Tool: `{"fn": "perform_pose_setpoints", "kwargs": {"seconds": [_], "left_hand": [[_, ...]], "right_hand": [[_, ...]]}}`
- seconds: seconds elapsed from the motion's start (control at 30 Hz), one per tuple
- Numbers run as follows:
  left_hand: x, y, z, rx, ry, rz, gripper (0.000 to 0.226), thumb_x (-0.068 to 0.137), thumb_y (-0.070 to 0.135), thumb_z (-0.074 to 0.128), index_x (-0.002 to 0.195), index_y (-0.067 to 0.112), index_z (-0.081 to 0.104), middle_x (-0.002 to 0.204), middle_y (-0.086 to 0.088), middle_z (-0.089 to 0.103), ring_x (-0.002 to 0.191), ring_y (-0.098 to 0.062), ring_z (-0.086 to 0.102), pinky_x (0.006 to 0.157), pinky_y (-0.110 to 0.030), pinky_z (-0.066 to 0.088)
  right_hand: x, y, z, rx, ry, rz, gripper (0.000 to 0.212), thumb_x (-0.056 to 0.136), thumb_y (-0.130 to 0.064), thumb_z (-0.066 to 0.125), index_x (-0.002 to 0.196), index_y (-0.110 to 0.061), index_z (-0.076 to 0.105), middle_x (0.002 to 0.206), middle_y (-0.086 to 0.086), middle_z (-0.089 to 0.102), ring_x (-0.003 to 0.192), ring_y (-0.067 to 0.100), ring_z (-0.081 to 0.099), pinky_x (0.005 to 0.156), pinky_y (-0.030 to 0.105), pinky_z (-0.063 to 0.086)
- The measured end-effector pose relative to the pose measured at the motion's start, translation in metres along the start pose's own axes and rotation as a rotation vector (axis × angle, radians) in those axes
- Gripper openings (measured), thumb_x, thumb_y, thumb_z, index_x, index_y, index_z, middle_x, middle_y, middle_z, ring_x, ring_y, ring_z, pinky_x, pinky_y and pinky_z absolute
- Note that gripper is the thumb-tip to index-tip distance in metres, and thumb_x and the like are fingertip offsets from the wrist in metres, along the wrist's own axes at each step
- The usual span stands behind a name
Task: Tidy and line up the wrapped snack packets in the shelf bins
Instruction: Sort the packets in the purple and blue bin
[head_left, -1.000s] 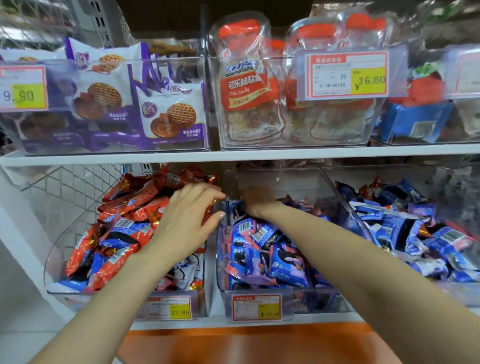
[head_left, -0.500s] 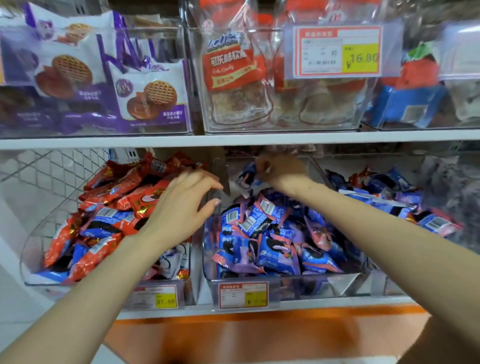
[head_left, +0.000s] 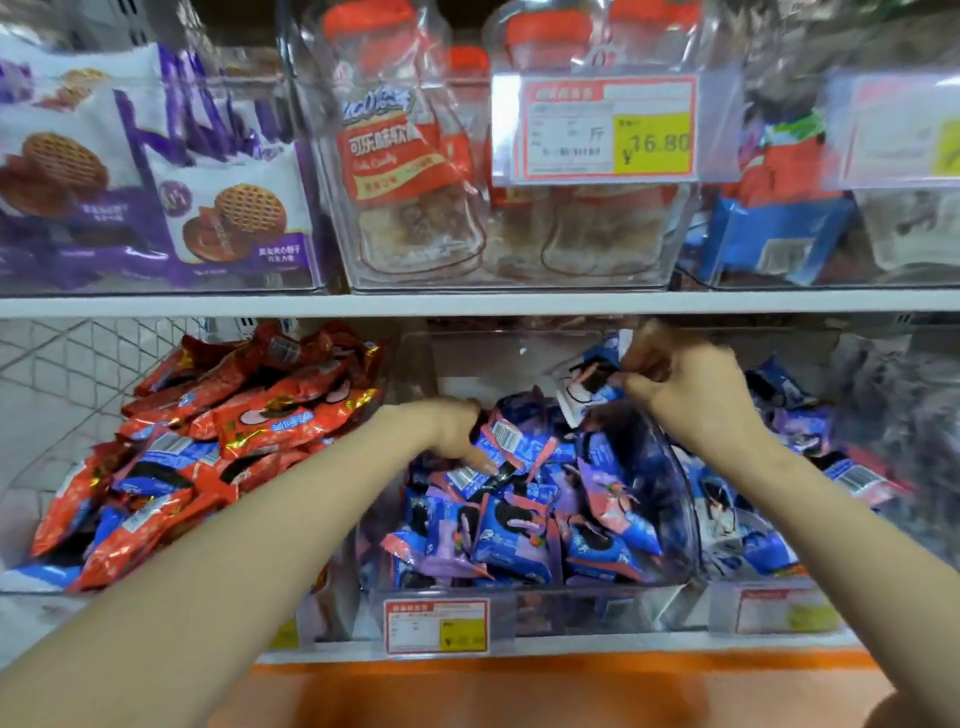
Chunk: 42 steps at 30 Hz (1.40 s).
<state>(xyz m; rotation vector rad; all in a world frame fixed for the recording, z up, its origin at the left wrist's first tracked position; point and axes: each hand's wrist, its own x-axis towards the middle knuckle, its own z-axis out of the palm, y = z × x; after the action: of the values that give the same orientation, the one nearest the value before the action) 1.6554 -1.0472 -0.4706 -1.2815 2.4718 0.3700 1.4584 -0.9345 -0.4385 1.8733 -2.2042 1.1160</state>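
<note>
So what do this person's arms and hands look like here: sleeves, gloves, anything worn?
Both are bare. The left hand and right hand have no gloves, and no rings show. The left arm and right arm are uncovered to the frame's edge: no sleeves, watch or bracelet in view. Motion blur hides finer detail such as the nails.

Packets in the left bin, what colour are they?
The packets are mostly red, some blue; head view.
</note>
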Motion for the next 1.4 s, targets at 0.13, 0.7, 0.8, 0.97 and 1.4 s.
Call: {"fn": "perform_pose_setpoints", "kwargs": {"seconds": [0.13,0.7,0.8,0.97,1.4], "left_hand": [[0.01,-0.008,-0.009,-0.023,-0.18,-0.035,0.071,0.085,0.041,0.064,0.142,0.011,0.034,0.144,-0.008,0.039,0.123,-0.024,0.044,0.093,-0.024,0.036],[0.019,-0.034,-0.024,-0.116,0.618,-0.135,0.049,0.082,0.023,0.068,0.126,0.012,0.051,0.13,-0.012,0.053,0.12,-0.028,0.05,0.095,-0.032,0.042],[0.012,-0.024,-0.023,0.101,0.56,-0.063,0.054,0.084,0.034,0.065,0.13,0.013,0.046,0.137,-0.01,0.043,0.127,-0.027,0.039,0.1,-0.031,0.033],[0.007,-0.016,-0.002,0.062,-0.082,-0.119,0.072,0.083,0.033,0.068,0.141,0.009,0.034,0.143,-0.01,0.042,0.126,-0.027,0.044,0.099,-0.032,0.037],[0.02,-0.017,0.0,0.139,0.33,0.072,0.041,0.087,0.015,0.062,0.126,0.02,0.051,0.137,-0.004,0.045,0.124,-0.024,0.042,0.101,-0.03,0.035]], "right_hand": [[-0.003,0.001,-0.001,-0.014,-0.059,-0.004,0.015,0.079,-0.028,0.073,0.076,-0.019,0.062,0.067,-0.001,0.06,0.076,0.026,0.062,0.066,0.031,0.043],[-0.003,-0.009,0.0,0.008,-0.086,-0.039,0.017,0.081,-0.031,0.07,0.081,-0.022,0.055,0.082,0.006,0.068,0.081,0.027,0.061,0.071,0.034,0.048],[-0.003,-0.01,0.001,0.012,-0.073,-0.039,0.018,0.081,-0.03,0.07,0.085,-0.019,0.056,0.083,0.004,0.067,0.081,0.026,0.061,0.069,0.032,0.047],[-0.002,-0.011,0.002,0.012,-0.079,-0.03,0.019,0.081,-0.029,0.071,0.084,-0.02,0.054,0.083,0.0,0.064,0.081,0.024,0.059,0.065,0.029,0.042],[0.002,-0.005,0.005,-0.022,-0.079,-0.017,0.015,0.08,-0.026,0.07,0.083,-0.019,0.057,0.08,-0.001,0.066,0.076,0.019,0.057,0.061,0.026,0.038]]}}
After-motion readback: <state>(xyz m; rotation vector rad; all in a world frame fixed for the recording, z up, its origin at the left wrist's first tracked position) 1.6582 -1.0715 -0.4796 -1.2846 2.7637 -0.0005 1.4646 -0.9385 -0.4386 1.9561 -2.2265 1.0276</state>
